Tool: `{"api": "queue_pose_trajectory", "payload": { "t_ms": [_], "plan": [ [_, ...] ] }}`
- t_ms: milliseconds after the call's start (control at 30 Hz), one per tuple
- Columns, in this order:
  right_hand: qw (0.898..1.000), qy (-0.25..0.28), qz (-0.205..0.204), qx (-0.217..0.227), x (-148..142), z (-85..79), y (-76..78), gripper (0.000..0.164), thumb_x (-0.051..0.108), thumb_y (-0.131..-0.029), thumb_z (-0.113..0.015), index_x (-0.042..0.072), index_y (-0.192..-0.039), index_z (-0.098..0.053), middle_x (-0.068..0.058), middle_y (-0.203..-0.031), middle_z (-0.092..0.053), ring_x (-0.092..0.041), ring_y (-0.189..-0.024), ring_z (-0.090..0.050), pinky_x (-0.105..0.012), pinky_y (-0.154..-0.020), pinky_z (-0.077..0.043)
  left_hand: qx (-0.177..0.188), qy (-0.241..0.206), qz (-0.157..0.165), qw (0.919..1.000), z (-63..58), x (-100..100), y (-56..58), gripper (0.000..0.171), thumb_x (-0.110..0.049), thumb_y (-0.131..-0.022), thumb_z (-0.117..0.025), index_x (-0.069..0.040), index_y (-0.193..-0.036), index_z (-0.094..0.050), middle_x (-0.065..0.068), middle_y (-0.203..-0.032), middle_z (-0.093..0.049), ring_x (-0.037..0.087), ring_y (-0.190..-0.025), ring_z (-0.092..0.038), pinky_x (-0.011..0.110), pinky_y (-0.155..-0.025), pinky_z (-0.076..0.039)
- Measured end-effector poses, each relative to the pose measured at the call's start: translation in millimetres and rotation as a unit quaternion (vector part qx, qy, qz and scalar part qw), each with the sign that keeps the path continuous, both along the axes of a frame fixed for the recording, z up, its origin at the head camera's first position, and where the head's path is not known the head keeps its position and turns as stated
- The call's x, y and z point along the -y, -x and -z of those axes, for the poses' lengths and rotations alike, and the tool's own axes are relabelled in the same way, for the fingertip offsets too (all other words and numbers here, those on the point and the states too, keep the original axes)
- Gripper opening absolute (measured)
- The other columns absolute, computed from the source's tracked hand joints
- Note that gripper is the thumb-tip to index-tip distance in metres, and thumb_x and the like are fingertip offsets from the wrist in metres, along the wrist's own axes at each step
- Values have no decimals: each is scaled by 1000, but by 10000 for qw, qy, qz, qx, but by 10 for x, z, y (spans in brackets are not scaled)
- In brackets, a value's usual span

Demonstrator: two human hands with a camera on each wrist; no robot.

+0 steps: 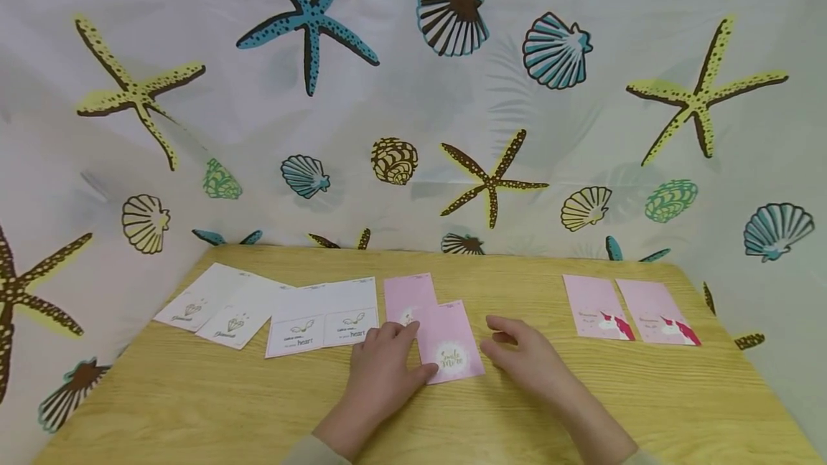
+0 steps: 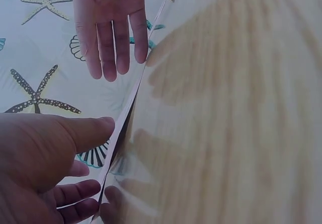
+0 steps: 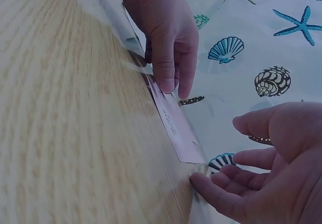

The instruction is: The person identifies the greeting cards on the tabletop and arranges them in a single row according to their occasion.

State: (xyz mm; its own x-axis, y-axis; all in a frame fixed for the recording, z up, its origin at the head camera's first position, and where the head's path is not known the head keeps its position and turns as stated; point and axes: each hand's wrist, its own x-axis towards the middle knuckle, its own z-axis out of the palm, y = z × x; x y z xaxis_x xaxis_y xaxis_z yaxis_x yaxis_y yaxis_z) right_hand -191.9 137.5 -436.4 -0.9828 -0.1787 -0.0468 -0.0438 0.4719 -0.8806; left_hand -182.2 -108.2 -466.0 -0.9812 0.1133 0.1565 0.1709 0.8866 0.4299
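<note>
- pink front card (image 1: 450, 341) lies on the desk (image 1: 258, 407) between the two hands; its gold print says "smile more".
- pink rear card (image 1: 408, 291) lies partly under it, farther back and to the left.
- left hand (image 1: 386, 364) is loosely open; its thumb touches the front card near the lower left corner, and its fingers reach over the lower part of the rear card.
- right hand (image 1: 530, 361) is half open, with fingers a little bent, and holds nothing; it is just beside the right edge of the front card.
- to the left lie two white wing cards (image 1: 296, 321) and, farther, two white diamond cards (image 1: 235, 314).
- to the right, two pink unicorn cards (image 1: 594, 307) lie side by side.
- white cloth (image 1: 413, 106) with starfish and shells hangs behind.
</note>
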Motion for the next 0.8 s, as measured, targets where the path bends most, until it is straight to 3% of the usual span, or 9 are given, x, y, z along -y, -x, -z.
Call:
{"api": "queue_pose_trajectory", "payload": {
  "t_ms": [167, 300, 700, 800],
  "plan": [
    [9990, 333, 60, 296, 29, 25, 8, 53, 17, -107, -74, -2, -154, -61, -16, -150, -65, -31, -133, -65, -43, -101, -60, -30, 42, 78, 10000, 21, 22, -23, 78, -43, -88, -94, -7, -152, -66, 14, -133, -66, 37, -120, -58, 64, -100, -46],
    [9964, 700, 73, 473, 50, 52, 23, 50, 13, -108, -73, -4, -153, -61, -16, -149, -66, -28, -126, -67, -41, -96, -62, -151, 138, 77, 9998, 40, 29, -27, 77, -41, -86, -96, -8, -150, -67, 14, -132, -66, 36, -118, -57, 63, -98, -46],
    [9843, 1516, 15, 903, 99, 100, 14, 51, 8, -107, -70, -10, -153, -57, -28, -153, -60, -32, -125, -70, -41, -98, -62, -101, 213, 56, 9997, 32, 25, -26, 76, -42, -87, -95, -8, -149, -68, 14, -133, -65, 36, -119, -56, 63, -98, -46],
    [9843, 1505, 74, 921, 107, 79, 7, 50, 7, -107, -70, -9, -153, -58, -27, -153, -60, -32, -125, -70, -41, -99, -61, -105, 198, 48, 9997, 32, 25, -27, 76, -42, -87, -96, -8, -149, -68, 14, -133, -65, 37, -119, -56, 64, -99, -46]
  ]
}}
